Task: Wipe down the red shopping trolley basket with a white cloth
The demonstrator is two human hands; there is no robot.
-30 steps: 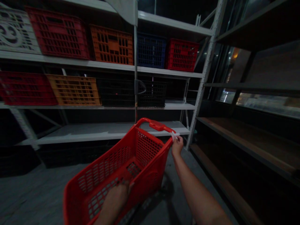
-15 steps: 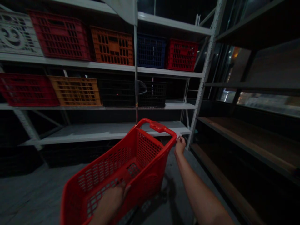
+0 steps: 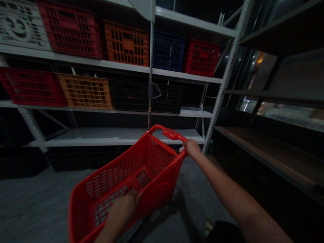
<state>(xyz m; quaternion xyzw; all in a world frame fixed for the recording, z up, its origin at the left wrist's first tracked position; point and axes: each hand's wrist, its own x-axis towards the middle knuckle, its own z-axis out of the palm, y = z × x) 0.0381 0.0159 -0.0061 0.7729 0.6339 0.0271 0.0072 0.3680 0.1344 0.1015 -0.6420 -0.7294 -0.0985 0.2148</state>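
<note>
A red plastic shopping cart [image 3: 159, 192] stands in front of me on the floor, its basket open at the top and no goods visible in it. My left hand [image 3: 124, 206] is closed over the near side rim, with the fingers inside the basket and the thumb toward the outside. At the far end, my right hand [image 3: 191, 147] wraps round the corner of the handle [image 3: 172, 134]. A small white piece, perhaps paper or cloth [image 3: 181, 148], pokes out from under that hand.
White metal shelving [image 3: 121, 64] spans the back, carrying red, orange, yellow, blue and black crates, plus a white crate [image 3: 22, 27] with a smiling face. A thin pole with a grey loop handle [image 3: 154, 91] rises behind the cart. Wooden shelves [image 3: 263, 148] run along the right.
My right hand has gone from beside the handle's corner to a grip on it. My left hand stays on the rim. The view has shifted slightly.
</note>
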